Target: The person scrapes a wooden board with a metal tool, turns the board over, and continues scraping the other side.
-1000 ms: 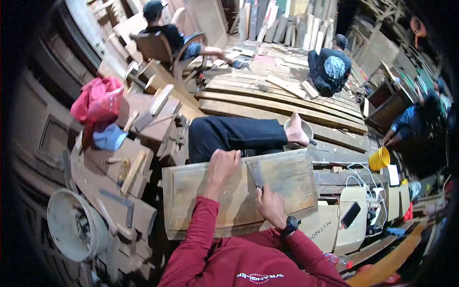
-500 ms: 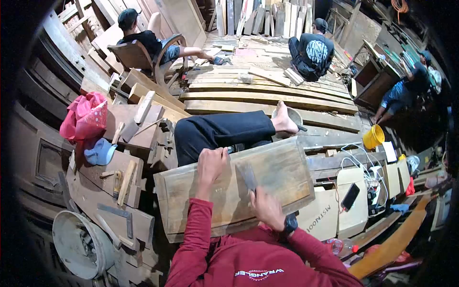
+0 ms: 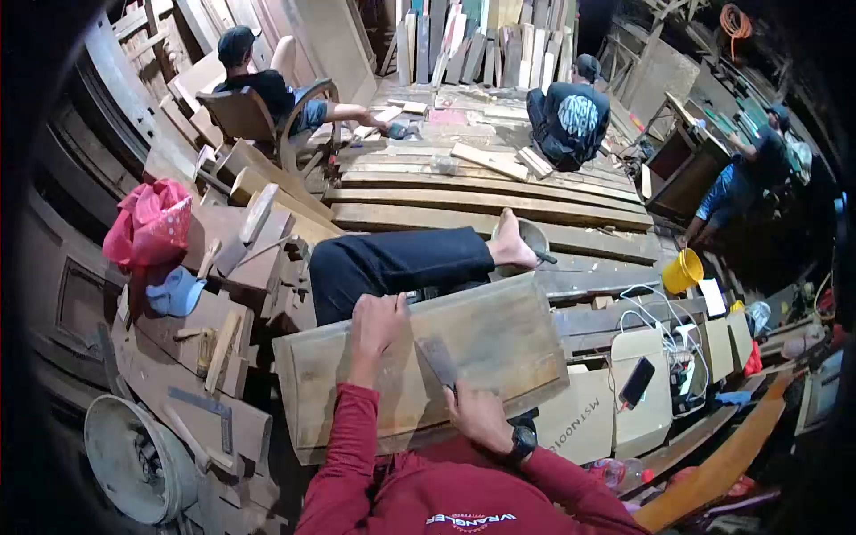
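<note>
A raised wooden panel (image 3: 508,330) lies at a slant across my lap, its surface worn and patchy. My left hand (image 3: 377,330) is closed over its far edge, thumb along the rim. In my right hand (image 3: 480,415) is a putty knife (image 3: 435,358), its handle mostly hidden by the fingers. The flat metal blade points away and to the left, lying against the middle of the panel. A dark watch (image 3: 523,440) is on my right wrist.
On the left bench lie a metal square (image 3: 223,419) and wood pieces, with a white bucket (image 3: 147,459) below. To the right are cardboard (image 3: 580,410), a phone (image 3: 637,383) and cables. Ahead sit people (image 3: 571,116), one in a chair (image 3: 241,116), among stacked planks (image 3: 499,214).
The putty knife and my right hand have slid a little toward my body and left over the panel. My left hand keeps its hold. The whole view has shifted slightly.
</note>
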The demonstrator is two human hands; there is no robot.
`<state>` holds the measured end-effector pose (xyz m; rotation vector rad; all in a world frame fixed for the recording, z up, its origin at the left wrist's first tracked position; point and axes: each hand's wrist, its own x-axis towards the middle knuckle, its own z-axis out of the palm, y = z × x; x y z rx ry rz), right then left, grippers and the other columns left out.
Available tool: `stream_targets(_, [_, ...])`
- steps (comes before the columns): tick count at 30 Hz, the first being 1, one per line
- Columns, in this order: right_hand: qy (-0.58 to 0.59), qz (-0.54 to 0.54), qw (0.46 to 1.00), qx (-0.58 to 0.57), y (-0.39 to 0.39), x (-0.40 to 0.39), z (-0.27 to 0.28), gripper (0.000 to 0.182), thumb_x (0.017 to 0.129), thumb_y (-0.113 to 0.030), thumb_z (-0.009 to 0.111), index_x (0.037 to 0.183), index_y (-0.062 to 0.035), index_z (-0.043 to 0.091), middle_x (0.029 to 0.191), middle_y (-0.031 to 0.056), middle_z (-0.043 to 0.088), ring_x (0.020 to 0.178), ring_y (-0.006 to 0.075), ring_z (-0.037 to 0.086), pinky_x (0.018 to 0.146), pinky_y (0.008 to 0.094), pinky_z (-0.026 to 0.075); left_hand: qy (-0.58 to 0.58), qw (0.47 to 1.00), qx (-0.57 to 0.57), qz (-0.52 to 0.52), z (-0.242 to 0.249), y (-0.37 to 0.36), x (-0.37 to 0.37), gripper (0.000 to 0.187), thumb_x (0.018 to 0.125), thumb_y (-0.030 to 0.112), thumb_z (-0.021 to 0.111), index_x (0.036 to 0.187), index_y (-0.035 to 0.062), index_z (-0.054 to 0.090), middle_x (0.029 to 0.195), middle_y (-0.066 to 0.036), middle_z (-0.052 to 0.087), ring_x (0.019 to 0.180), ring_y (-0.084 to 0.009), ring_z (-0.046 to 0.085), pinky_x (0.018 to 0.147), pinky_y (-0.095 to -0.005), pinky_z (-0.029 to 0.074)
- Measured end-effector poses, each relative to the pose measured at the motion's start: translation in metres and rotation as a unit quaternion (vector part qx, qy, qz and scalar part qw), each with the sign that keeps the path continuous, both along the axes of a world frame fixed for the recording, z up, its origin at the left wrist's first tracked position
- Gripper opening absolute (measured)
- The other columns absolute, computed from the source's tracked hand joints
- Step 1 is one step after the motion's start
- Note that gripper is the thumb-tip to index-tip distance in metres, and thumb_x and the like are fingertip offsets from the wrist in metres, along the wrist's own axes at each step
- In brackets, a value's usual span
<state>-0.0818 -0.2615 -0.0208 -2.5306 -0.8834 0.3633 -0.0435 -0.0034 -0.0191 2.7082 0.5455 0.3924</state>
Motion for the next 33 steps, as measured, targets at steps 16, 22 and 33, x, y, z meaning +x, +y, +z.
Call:
stream_targets(16, [-0.025,-0.021,0.999,0.019,0.019,0.040,0.005,0.036,0.105,-0.039,0.048,0.100,-0.0036,0.055,0.068,0.0271,0.065,0.063,0.0506,0.064,0.058,0.0621,0.049,-0.003,1.000,0.024,-0.015,0.000,0.001,0.000,0.048,0.103,0.035,0.050,0.081,0.0010,0.076,0.080,-0.022,0.071,0.078,-0.0395,0.069,0.081,-0.0501,0.051])
stream_targets(22, [-0.015,0.020,1.000,-0.002,-0.019,0.005,-0.006,0.035,0.102,-0.039,0.054,0.100,-0.0034,0.054,0.065,0.0273,0.063,0.061,0.0500,0.062,0.053,0.0610,0.047,0.004,1.000,0.021,-0.012,-0.006,0.002,-0.001,0.049,0.103,0.035,0.049,0.080,0.0018,0.076,0.081,-0.021,0.072,0.077,-0.0387,0.069,0.080,-0.0485,0.052])
stream_targets(33, [0.001,0.044,0.999,-0.028,-0.022,0.001,-0.002,0.039,0.104,-0.040,0.048,0.101,-0.0009,0.052,0.068,0.0272,0.064,0.062,0.0514,0.063,0.058,0.0630,0.049,-0.015,1.000,0.008,0.000,0.001,-0.001,-0.004,0.048,0.102,0.035,0.050,0.080,0.0013,0.076,0.080,-0.024,0.071,0.078,-0.0397,0.070,0.082,-0.0500,0.052])
